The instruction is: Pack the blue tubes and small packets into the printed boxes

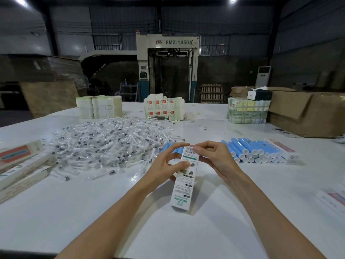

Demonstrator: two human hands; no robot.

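At the left edge of the white table [74, 212] lie several closed printed cartons [20, 161], long and flat, their long sides running toward the far right. Beside them spreads a wide heap of small clear packets [104, 144], lying in every direction. Behind the heap stand stacks of flat unfolded cartons [99, 107], and further right is a second stack with red prints [164, 108].

In the middle, the left hand [168, 163] grips a printed box [183, 186]: its thumb lies across the upper face and its fingers curl round the far end. The box's long axis runs away from the person, with the barcoded end pointing away and slightly right. Whether the near end touches the table cannot be told. The right hand [211, 156] pinches that far end between thumb and forefinger, so both hands meet on the box.

To the right lies a pile of blue tubes [255, 150], side by side, with their white caps toward the person. Another printed carton [281, 148] lies just beside them. Behind them sit a strapped bundle [246, 111] and an open cardboard box [308, 113].
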